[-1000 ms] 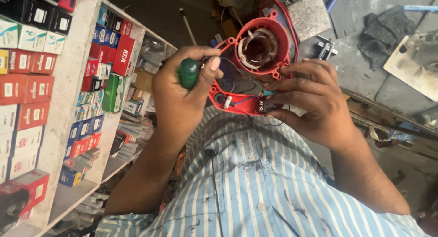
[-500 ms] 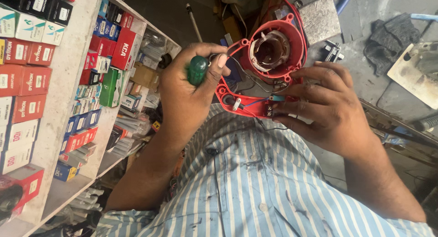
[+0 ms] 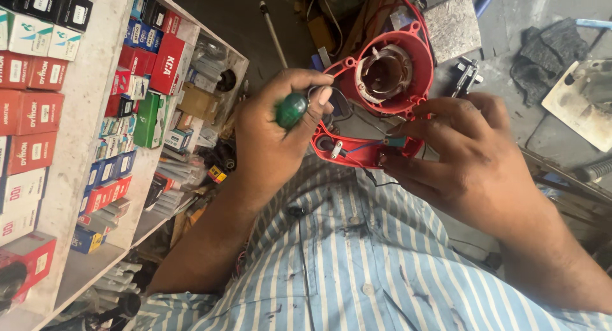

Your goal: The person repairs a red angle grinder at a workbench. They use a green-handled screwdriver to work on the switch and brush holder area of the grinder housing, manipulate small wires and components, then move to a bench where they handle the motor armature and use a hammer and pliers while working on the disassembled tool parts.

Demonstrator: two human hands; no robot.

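Observation:
My left hand [image 3: 264,140] is shut on a screwdriver with a round green handle [image 3: 291,110], its tip hidden behind the fingers next to a red power-tool housing [image 3: 417,57]. The housing's round opening shows a motor winding [image 3: 384,71]. My right hand [image 3: 475,159] grips the housing's lower handle part [image 3: 357,154], where thin wires and a small blue piece lie exposed. Both hands are held in front of my blue-and-white striped shirt [image 3: 357,273].
White shelves [image 3: 83,101] at the left hold several red, blue, green and black boxes and small parts. Beyond the hands lie a metal rod [image 3: 274,31], a grey metal plate [image 3: 456,25], a dark cloth [image 3: 551,47] and a pale tool part [image 3: 580,101].
Both hands keep their grips. The hands and the red housing have drifted slightly to the right in view, with the left thumb now pressed closer to the housing.

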